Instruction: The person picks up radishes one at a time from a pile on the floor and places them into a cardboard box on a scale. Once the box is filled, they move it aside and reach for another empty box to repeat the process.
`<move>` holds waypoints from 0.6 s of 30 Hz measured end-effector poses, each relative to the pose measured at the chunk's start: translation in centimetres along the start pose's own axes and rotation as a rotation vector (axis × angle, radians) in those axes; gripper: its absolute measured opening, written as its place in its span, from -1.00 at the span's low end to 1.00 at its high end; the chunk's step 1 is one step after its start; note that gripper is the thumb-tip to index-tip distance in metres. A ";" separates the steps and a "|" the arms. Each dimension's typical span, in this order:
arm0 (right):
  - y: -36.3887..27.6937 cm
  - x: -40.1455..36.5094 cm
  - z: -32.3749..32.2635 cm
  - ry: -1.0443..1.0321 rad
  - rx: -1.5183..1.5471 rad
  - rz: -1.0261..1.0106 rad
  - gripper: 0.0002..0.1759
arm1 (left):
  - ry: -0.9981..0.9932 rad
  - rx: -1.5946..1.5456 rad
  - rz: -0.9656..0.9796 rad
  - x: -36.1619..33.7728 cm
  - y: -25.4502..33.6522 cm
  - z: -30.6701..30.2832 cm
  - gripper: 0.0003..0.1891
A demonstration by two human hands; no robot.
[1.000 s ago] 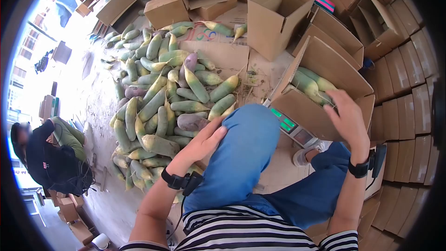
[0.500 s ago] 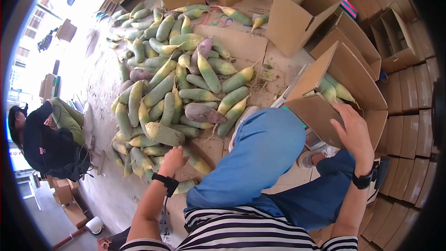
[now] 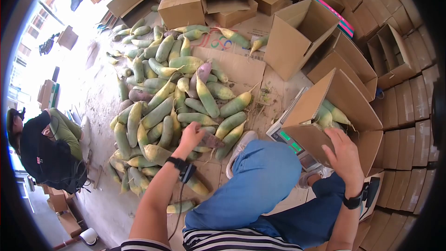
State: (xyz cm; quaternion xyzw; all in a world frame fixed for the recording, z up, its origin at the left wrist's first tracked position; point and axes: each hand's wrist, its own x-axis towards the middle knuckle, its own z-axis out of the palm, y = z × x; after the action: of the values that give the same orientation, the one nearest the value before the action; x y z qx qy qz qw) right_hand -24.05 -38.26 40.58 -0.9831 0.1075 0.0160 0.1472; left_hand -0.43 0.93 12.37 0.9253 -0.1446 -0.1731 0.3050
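Note:
Green radishes with yellowish tips (image 3: pixel 160 107) lie in a large pile on the floor, a few of them purplish. My left hand (image 3: pixel 191 137) is over the pile's right part, fingers curled at the end of a purplish radish (image 3: pixel 210 140); whether it grips is unclear. At the right, my right hand (image 3: pixel 344 151) rests on the near edge of an open cardboard box (image 3: pixel 306 132), fingers apart. Inside that box lie green radishes (image 3: pixel 335 111). The box sits on a scale (image 3: pixel 290 143) with lit green digits.
Open cardboard boxes (image 3: pixel 297 37) stand beyond the scale and at the back. Stacked cartons (image 3: pixel 404 144) line the right side. Another person (image 3: pixel 46 148) sits at the left. My bent knee is between the pile and the scale.
My left hand has moved up and right, from the pile's lower part to the purplish radish. My right hand stays at the box. The view has shifted, showing the scale's lit display.

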 end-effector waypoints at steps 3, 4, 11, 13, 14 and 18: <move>-0.3 -0.4 0.1 0.018 -0.025 0.010 -0.53 | -0.034 -0.272 -0.155 4.3 -0.4 3.6 -0.49; -0.1 -0.7 0.1 0.024 -0.042 0.007 -0.50 | -0.014 -0.235 -0.212 5.5 -0.6 4.2 -0.45; 0.1 -1.8 -1.5 -0.021 -0.024 0.080 -0.48 | 0.113 -0.389 -0.511 11.5 -5.1 10.0 -0.30; 0.2 -1.9 -1.7 -0.051 -0.024 0.102 -0.48 | 0.147 -0.384 -0.506 11.9 -3.6 10.4 -0.27; 0.2 -1.9 -1.7 -0.063 -0.030 0.102 -0.48 | 0.130 -0.372 -0.513 12.0 -2.6 10.6 -0.27; 0.6 -2.1 -1.9 -0.085 0.017 0.137 -0.48 | 0.278 -0.188 -0.624 13.5 -0.9 11.4 -0.28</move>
State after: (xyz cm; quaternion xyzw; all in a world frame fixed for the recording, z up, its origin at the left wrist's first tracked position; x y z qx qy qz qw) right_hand -26.24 -38.91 42.41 -0.9706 0.1683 0.0666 0.1587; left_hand 7.18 -9.28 0.16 0.9075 0.2047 -0.1429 0.3379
